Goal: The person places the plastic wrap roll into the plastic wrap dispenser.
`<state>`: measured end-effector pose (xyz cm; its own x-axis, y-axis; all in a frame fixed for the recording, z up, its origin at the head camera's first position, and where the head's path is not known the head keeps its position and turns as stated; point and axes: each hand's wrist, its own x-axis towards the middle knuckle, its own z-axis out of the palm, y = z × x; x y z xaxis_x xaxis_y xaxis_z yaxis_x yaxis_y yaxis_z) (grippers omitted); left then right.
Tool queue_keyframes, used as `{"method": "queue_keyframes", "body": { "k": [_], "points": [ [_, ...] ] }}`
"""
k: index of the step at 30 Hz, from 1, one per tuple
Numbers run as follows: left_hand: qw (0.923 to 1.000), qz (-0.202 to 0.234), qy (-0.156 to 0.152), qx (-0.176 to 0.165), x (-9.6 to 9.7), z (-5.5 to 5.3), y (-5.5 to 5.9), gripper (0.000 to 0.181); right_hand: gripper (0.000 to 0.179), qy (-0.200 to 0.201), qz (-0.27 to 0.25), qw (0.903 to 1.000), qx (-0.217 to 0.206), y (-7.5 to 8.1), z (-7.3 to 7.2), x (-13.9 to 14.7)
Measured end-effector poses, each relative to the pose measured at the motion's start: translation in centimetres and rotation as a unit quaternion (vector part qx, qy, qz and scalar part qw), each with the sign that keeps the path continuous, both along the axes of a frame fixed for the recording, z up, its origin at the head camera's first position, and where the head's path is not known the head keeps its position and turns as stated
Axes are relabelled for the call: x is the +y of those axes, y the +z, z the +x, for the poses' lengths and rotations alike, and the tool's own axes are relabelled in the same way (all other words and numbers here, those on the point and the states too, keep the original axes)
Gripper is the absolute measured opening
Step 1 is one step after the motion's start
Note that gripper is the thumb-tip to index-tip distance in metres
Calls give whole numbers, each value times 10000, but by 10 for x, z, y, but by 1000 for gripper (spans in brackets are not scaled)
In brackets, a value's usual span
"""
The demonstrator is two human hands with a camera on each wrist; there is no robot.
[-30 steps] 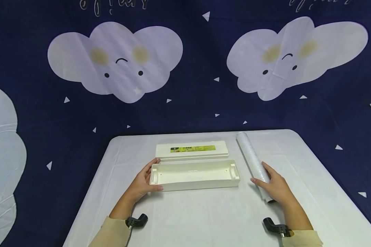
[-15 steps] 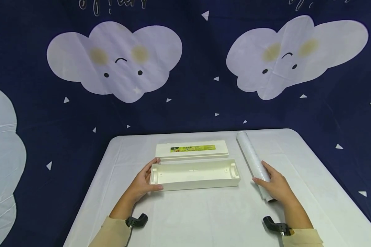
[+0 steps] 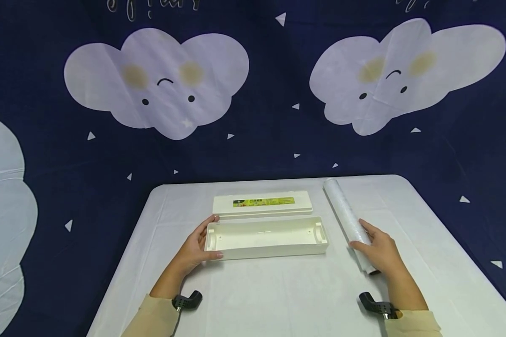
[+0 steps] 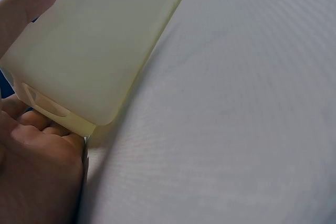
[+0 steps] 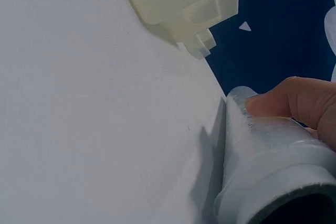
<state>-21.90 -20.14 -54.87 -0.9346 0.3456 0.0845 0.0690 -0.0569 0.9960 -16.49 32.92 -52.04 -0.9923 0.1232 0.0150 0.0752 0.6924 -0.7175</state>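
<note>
A long cream plastic box [image 3: 265,253] lies with its hollow side up on the white table. My left hand [image 3: 194,250] grips its left end, thumb on the front wall and fingers at the end and back; the left wrist view shows the thumb [image 4: 37,3] against the wall. To the right lies a roll of plastic wrap [image 3: 345,210], slanting away from me. My right hand [image 3: 379,248] holds the roll near its close end, thumb on one side, fingers on the other. In the right wrist view the roll's hollow core [image 5: 299,211] faces the camera.
Behind the box lies a matching cream lid [image 3: 223,204] with a yellow-green label [image 3: 264,201]. A white cloth covers the table [image 3: 278,295]. Beyond its far edge hangs a dark blue curtain [image 3: 274,84] with cloud prints.
My right hand and the close end of the roll have shifted very slightly to the right. The left hand and the box stay in place.
</note>
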Motion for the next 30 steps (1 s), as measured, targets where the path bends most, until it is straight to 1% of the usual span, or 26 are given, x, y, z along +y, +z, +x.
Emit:
{"method": "queue_keyframes", "body": {
  "k": [3, 8, 13, 17, 21, 25, 28, 30],
  "points": [
    [10000, -19, -10, 15, 0, 0, 0, 124, 88, 9, 41, 10000, 5, 2, -1, 3],
    [10000, -40, -6, 25, 0, 0, 0, 124, 85, 35, 166, 9998, 135, 4, -5, 6],
    [10000, -5, -19, 61, 0, -1, 1, 124, 84, 62, 123, 9998, 128, 4, -8, 5],
    [10000, 38, -54, 66, 0, -1, 0, 123, 83, 102, 134, 9996, 225, 8, -9, 5],
    [10000, 37, -58, 67, 0, -1, -1, 124, 82, 147, 68, 9994, 317, 16, -10, 7],
    [9999, 69, -54, 50, 0, -1, 0, 124, 82, 231, -88, 9992, 326, 29, -13, 7],
    [9999, 87, -59, 48, 0, -1, 0, 124, 82, 369, -202, 9986, 332, 41, -14, 8],
    [9999, 96, -71, 48, 0, -1, 0, 124, 81, 534, -315, 9974, 380, 48, -16, 10]
  ]
}}
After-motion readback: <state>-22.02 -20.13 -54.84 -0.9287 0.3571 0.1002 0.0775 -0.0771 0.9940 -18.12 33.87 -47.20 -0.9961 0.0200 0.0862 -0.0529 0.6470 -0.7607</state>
